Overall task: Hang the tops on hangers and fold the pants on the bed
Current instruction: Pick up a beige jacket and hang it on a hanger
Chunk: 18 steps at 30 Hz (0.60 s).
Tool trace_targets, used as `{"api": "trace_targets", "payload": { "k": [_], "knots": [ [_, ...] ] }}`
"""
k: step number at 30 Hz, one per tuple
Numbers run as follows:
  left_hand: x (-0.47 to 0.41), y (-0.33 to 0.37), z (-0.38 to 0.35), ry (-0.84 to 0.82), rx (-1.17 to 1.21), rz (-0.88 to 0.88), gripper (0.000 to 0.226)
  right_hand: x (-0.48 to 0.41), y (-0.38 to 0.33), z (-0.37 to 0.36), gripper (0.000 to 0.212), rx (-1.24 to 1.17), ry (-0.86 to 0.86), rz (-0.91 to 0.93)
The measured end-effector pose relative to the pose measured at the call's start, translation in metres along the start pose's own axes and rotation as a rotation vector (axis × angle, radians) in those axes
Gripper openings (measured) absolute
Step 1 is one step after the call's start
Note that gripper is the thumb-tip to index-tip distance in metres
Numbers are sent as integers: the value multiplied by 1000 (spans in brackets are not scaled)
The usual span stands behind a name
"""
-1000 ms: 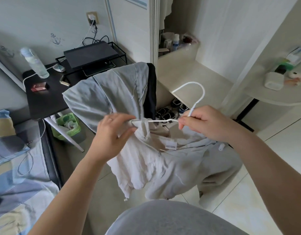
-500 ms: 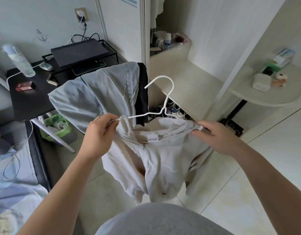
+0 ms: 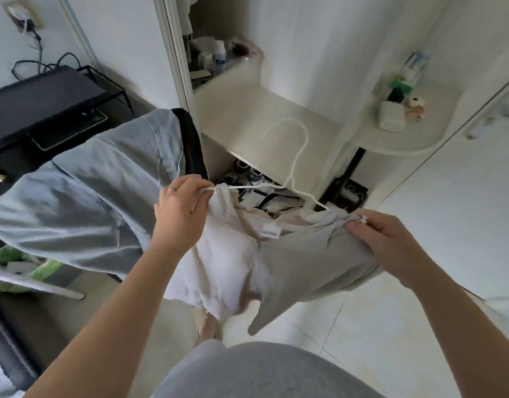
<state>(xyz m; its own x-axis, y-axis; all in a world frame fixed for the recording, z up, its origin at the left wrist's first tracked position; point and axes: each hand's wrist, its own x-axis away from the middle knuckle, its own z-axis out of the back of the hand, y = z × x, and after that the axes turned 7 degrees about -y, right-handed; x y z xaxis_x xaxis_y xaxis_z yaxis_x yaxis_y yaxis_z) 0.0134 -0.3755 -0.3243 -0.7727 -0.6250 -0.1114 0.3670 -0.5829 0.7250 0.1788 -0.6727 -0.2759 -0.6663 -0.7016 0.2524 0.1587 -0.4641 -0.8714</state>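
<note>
A pale beige zip-up top [image 3: 276,262] hangs in front of me on a white wire hanger [image 3: 297,165], its neck label facing me. My left hand [image 3: 180,214] grips the hanger's left end together with the top's left shoulder. My right hand [image 3: 382,239] pinches the top's right shoulder at the hanger's right end. The hook stands up between my hands. A light blue garment [image 3: 84,196] is draped over a chair back at the left.
A black desk [image 3: 6,159] with a wire rack and a dark flat device stands at the left. An open white wardrobe [image 3: 264,110] with shoes under its shelf is straight ahead. A rounded white shelf [image 3: 414,139] with small items sits right. Pale tiled floor lies below.
My right hand left the hanger's neck and went out to the top's right shoulder, spreading the top across the hanger. The view has swung right, away from the bed.
</note>
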Motion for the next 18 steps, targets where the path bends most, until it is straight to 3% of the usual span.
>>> {"api": "trace_targets", "payload": {
  "k": [6, 8, 12, 18],
  "knots": [
    [-87, 10, 1, -173, 21, -98, 44, -11, -39, 0, 33, -227, 306, -103],
    [-113, 22, 8, -276, 24, -185, 41, -19, -62, -2, 35, -294, 401, -95],
    [-151, 45, 28, -454, 98, -347, 27, -46, -113, -8, 23, -376, 542, -16],
    [-201, 67, 63, -581, 138, -514, 24, -113, -185, -19, 19, -571, 657, 175]
  ]
}}
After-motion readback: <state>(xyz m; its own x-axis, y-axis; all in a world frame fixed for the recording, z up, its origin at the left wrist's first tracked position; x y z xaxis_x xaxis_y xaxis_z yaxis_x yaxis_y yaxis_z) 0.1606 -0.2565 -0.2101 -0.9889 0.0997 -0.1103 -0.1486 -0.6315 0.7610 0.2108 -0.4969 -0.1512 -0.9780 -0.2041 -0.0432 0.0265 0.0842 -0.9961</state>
